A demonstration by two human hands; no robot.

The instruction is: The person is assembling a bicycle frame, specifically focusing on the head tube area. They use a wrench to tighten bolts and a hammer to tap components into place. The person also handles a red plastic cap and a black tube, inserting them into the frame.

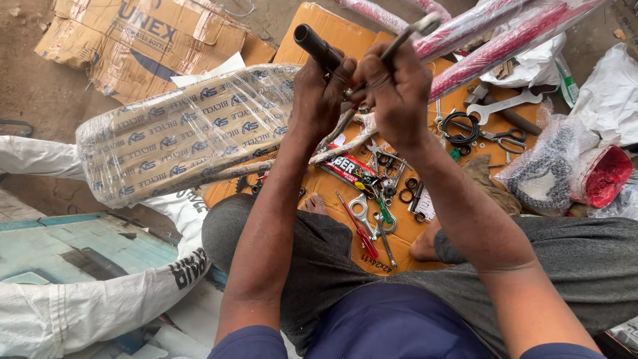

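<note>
Far left, white sack [80,312] on the ground, folded cartons [133,40] at top left. Wrapped part [186,129], long, in printed paper under clear plastic, lies tilted across the left edge of the cardboard sheet [312,33]. Left hand [320,93] fist closed around a black tube [316,45]: dark, round, hollow open end pointing up-left, held in the air above the sheet's middle. Right hand [397,90] touching the left, fingers clamped on a thin metal tool [405,36], silver, slanted up-right; its lower end is hidden between the hands. Below the hands on the sheet: red-black packet [352,174], spanners [372,219], red screwdriver [359,236], small rings [409,193]. Bare foot [425,246] on the sheet's near edge. Right half of the sheet: scissors [505,138], big spanner [505,105]. Red wrapped tubes [505,36] cross the top right corner. Off the right edge, bagged chain [541,173], red bag [603,174].
</note>
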